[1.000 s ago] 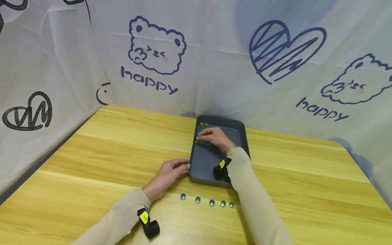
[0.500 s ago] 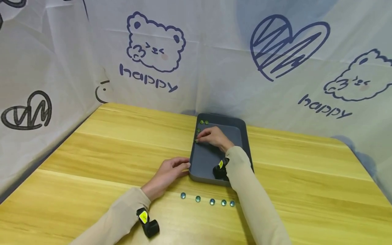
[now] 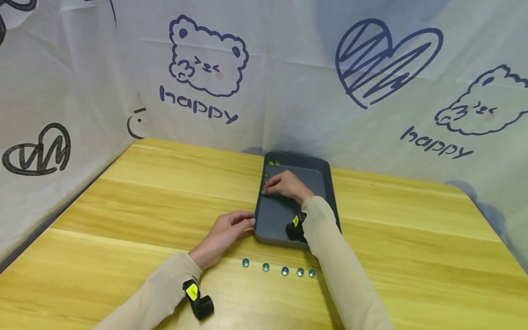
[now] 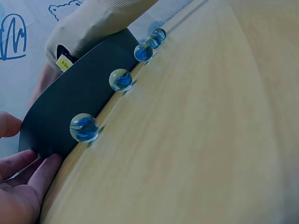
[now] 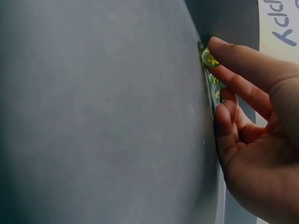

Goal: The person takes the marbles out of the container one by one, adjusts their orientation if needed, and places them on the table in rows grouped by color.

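In the head view my right hand [image 3: 286, 185] reaches into the dark grey tray [image 3: 276, 224], close to its left wall. The right wrist view shows its thumb and index finger pinching a clear marble with a yellow-green swirl [image 5: 210, 57], low against the wall. More such marbles show behind those fingers, partly hidden. Two green marbles [image 3: 271, 163] lie in the tray's far left corner, and another green marble [image 3: 266, 174] is by the left wall. My left hand [image 3: 224, 233] touches the tray's outside near its front left corner, fingers relaxed.
Several blue-swirled clear marbles [image 3: 266, 266] form a loose row on the wooden table [image 3: 144, 206], just in front of the tray. Behind the table hangs a white cloth [image 3: 297, 101] with printed drawings. A black wrist camera [image 3: 202, 306] sits on the left sleeve.
My right fingertips have shifted slightly toward the near end along the tray's left wall, onto the marble there. The left hand and the row of blue marbles stay in place.
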{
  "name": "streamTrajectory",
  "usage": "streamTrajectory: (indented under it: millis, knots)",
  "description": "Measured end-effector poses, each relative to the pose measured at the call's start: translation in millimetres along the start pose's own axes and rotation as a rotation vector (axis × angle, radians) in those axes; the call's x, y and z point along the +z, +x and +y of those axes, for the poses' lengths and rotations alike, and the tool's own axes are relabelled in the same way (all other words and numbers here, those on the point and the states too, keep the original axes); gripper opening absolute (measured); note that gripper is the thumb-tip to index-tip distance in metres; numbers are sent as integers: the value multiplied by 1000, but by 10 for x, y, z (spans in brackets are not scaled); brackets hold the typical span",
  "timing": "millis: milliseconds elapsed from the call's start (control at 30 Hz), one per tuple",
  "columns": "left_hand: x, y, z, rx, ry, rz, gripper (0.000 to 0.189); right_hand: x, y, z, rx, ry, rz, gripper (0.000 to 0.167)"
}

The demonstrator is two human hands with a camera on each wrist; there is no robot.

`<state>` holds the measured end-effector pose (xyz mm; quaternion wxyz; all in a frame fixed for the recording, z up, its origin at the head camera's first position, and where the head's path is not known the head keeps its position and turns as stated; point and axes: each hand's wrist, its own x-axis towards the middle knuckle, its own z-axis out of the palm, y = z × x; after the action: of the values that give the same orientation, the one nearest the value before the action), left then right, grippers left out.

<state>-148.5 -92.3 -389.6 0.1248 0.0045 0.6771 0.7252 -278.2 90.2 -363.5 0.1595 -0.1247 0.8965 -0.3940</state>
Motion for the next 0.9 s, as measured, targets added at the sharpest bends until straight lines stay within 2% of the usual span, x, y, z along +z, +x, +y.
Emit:
streamTrajectory:
  millis: [433, 900]
  knots:
    - [-5, -15, 8, -4, 14, 0, 31, 9, -26, -7, -33, -64, -27, 17]
    - [9, -8, -7, 8, 25, -3, 31, 27, -44, -24, -80, -157, -10, 16]
